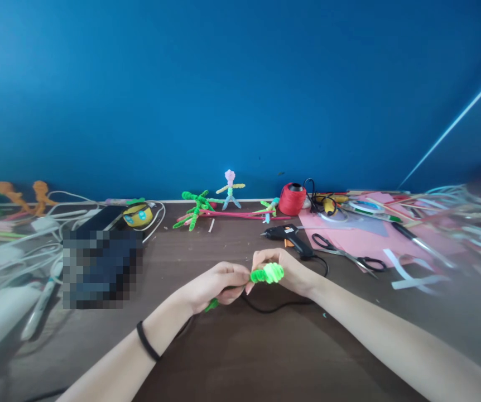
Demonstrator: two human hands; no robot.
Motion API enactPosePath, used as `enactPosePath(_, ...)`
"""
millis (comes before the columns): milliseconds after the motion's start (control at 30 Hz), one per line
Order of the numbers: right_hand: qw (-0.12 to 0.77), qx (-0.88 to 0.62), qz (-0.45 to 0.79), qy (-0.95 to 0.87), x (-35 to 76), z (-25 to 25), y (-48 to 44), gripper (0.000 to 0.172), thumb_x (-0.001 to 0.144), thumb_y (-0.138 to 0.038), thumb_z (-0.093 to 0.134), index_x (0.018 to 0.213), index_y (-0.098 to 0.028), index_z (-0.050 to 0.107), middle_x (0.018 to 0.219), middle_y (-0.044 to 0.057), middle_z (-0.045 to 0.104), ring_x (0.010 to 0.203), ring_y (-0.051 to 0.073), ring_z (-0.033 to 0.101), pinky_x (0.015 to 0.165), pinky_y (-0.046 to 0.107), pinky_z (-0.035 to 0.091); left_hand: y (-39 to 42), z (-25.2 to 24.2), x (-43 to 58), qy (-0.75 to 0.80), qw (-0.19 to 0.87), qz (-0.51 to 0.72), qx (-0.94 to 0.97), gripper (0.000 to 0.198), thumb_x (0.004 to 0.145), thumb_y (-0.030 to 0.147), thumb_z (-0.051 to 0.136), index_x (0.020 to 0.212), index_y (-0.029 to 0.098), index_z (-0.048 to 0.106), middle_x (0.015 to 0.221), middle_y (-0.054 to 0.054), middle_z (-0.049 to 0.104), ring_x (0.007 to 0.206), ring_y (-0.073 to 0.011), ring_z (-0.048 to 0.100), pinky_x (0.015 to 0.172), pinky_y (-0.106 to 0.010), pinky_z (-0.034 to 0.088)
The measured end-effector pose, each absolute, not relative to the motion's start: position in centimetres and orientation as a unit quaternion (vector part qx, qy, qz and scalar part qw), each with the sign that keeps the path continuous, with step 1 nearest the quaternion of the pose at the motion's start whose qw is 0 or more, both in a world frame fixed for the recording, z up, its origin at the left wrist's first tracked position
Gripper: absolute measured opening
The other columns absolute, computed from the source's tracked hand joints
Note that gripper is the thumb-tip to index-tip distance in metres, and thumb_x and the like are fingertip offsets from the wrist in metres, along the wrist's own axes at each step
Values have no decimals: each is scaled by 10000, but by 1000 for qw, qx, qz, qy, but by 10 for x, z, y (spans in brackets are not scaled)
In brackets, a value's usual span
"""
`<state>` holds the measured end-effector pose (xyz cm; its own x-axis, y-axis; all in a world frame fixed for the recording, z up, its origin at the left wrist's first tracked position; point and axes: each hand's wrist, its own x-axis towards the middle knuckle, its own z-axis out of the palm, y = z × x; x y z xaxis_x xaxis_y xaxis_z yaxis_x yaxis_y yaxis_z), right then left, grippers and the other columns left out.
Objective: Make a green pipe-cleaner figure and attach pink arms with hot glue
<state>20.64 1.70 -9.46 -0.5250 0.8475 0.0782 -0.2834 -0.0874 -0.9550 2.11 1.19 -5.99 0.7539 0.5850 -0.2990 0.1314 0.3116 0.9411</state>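
Note:
A coiled green pipe cleaner (268,273), dark green on the left and bright green on the right, is held low over the brown table between my two hands. My left hand (221,282) pinches its left part, and a green end (211,305) sticks out below the palm. The fingers of my right hand (280,265) are closed around the coil from behind, partly hidden by it. A black glue gun (287,234) lies just beyond my right hand. Its black cord (278,308) runs beneath both hands.
Pipe-cleaner figures, one green (198,205) and one pink-headed (229,187), stand by the blue wall. Right are a red thread spool (293,199), scissors (345,254), pink paper (399,240) and a pen-shaped cutter (422,244). White cables (50,245) and a yellow pouch (138,215) lie left.

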Motion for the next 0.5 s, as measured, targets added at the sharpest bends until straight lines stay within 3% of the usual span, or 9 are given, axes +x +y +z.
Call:
enactPosePath(167, 365, -270, 714, -533, 213, -95, 20, 181, 671, -304, 694, 656, -130, 643, 626, -5, 570, 559, 77, 499, 558, 214, 375, 10, -61, 23, 390, 582, 96, 708, 218, 759, 263, 440, 617, 137, 548, 437, 62, 325, 412, -62, 241, 424, -222, 163)
enactPosePath(300, 420, -299, 703, -490, 215, -100, 25, 179, 709, -305, 665, 772, -137, 661, 679, 11, 608, 617, 89, 559, 607, 216, 413, 8, -61, 26, 398, 526, 128, 741, 215, 772, 235, 376, 656, 151, 537, 478, 61, 329, 450, -76, 282, 447, -209, 214)
enactPosePath(500, 442, -303, 675, -506, 216, -102, 31, 321, 767, -414, 567, 839, -113, 650, 720, 58, 619, 627, 137, 586, 519, 242, 464, 10, -60, 24, 428, 287, 196, 834, 224, 797, 207, 351, 629, 176, 495, 561, 44, 437, 530, -89, 381, 546, -205, 285)
